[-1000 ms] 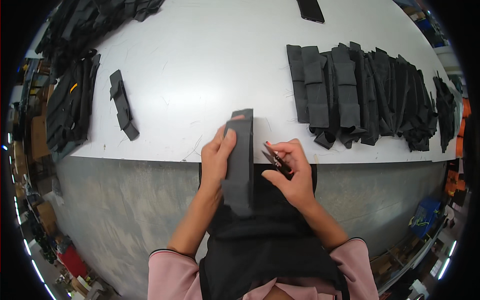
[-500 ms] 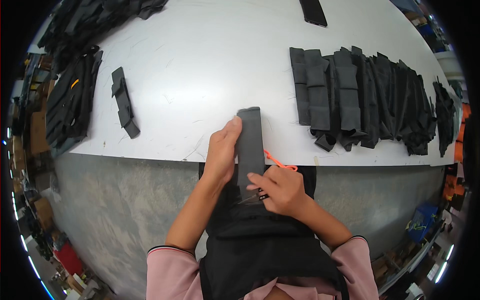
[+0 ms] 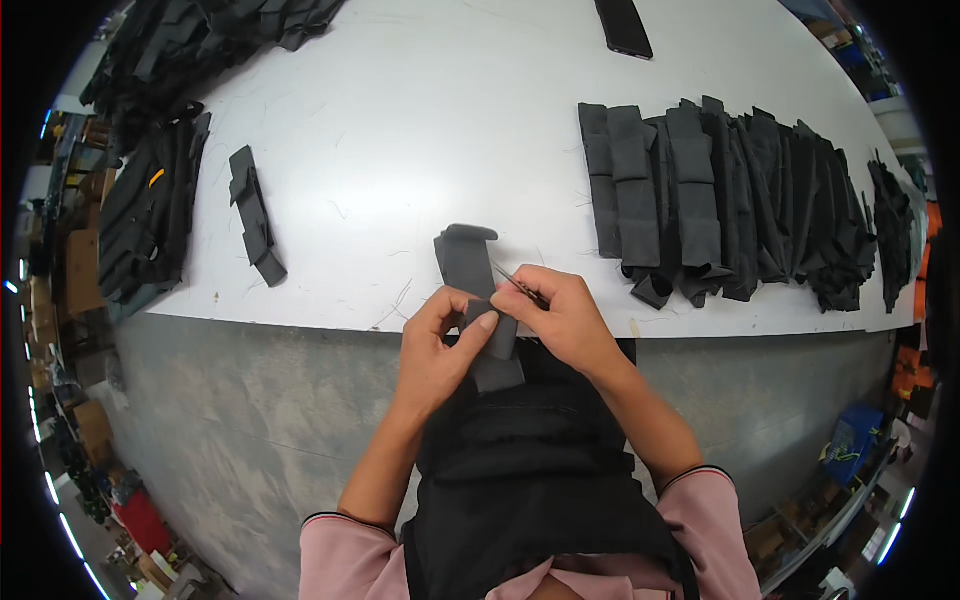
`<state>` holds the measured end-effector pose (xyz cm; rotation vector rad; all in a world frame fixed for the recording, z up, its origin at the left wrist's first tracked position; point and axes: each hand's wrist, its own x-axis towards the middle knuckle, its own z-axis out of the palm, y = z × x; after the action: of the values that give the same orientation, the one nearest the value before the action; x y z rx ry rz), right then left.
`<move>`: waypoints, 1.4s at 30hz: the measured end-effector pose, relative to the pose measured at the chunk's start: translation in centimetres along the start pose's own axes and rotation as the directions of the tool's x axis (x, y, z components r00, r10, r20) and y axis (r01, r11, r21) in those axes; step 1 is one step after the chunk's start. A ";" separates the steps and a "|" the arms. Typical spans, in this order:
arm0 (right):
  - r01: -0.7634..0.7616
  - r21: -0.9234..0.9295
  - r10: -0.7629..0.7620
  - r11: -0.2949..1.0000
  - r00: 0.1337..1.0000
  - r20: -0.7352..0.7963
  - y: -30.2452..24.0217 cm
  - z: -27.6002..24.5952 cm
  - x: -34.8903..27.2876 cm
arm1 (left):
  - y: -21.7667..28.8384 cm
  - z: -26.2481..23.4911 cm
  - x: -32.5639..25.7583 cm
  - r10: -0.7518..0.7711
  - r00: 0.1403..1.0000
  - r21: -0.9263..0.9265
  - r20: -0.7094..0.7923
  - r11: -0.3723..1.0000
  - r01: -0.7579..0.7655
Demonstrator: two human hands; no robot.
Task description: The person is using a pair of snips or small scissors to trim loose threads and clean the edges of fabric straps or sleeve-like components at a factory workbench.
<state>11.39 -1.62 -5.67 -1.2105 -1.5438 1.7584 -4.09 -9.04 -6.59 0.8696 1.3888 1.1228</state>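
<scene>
A dark grey fabric strip [image 3: 467, 265] with folded, layered sections lies across the near table edge, its lower end over my black apron. My left hand [image 3: 437, 352] is closed on it, thumb on top of the fabric. Small scissors [image 3: 532, 292] sit in my right hand [image 3: 568, 318], their thin blades pointing up and left beside the strip. The right thumb and fingertips also touch the strip close to my left thumb. The scissors' handles are mostly hidden by the fingers.
On the white table [image 3: 400, 150], a row of similar dark strips [image 3: 690, 200] lies at right. One single strip [image 3: 258, 215] rests at left, beside black fabric pieces [image 3: 155, 215] with a yellow tab. A dark pile [image 3: 200, 45] and a black phone [image 3: 625, 28] lie farther back.
My right hand has moved up with the scissors to the middle of the strip. My left hand has shifted lower on it, and the strip now shows its folded sections.
</scene>
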 end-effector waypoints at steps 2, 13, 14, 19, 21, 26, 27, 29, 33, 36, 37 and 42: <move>-0.045 0.027 0.045 0.999 0.999 0.020 0.0 0.4 0.4 | 0.3 0.0 -0.3 -0.049 0.998 -0.046 -0.028 0.998 0.047; 0.401 -0.617 -0.611 0.677 0.774 -0.168 0.4 -0.4 -3.7 | 1.1 1.1 -0.6 -0.104 0.986 -0.146 -0.130 0.986 0.085; 0.409 -0.644 -0.627 0.646 0.766 -0.142 0.3 -0.3 -3.5 | 1.2 1.2 -0.6 -0.101 0.986 -0.145 -0.129 0.986 0.082; 0.416 -0.721 -0.655 0.554 0.753 -0.069 0.3 0.0 -3.4 | 1.3 1.5 -0.9 -0.071 0.988 -0.105 -0.136 0.993 0.057; 0.415 -0.709 -0.684 0.570 0.718 -0.129 0.6 -0.2 -3.8 | 1.2 1.4 -0.9 -0.094 0.986 -0.092 -0.135 0.992 0.082; 0.262 -0.214 -0.316 0.941 0.906 -0.281 0.2 -0.2 -3.5 | 0.9 0.8 -0.3 -0.329 0.944 -0.326 -0.012 0.894 0.307; 0.342 -0.302 -0.399 0.890 0.905 -0.150 -0.3 -0.1 -3.3 | -0.1 0.5 -0.4 -0.265 0.963 -0.302 0.044 0.915 0.266; 0.409 -0.427 -0.472 0.807 0.880 -0.049 -0.8 0.8 -2.6 | -1.0 0.3 -0.6 -0.203 0.974 -0.281 0.100 0.933 0.224; 0.138 0.076 -0.114 0.988 0.959 -0.258 0.1 1.5 -0.9 | 0.5 1.1 -0.8 -0.219 0.967 -0.483 0.128 0.838 0.254; -0.271 0.543 0.290 0.795 0.956 0.053 0.1 0.9 0.1 | 0.0 0.5 -0.7 -0.253 0.949 -0.442 0.188 0.841 0.312; -0.371 0.516 0.325 0.772 0.928 0.182 1.2 0.3 0.4 | -0.3 0.2 -0.5 -0.329 0.922 -0.354 0.204 0.853 0.383; 0.089 -0.107 -0.118 0.990 0.946 -0.303 1.5 0.7 -3.8 | -1.0 0.8 0.3 -0.342 0.940 -0.369 0.010 0.872 0.322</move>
<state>12.84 -5.45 -5.99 -1.3494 -1.4842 1.3678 -3.22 -8.90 -7.57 0.3157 1.2588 1.0930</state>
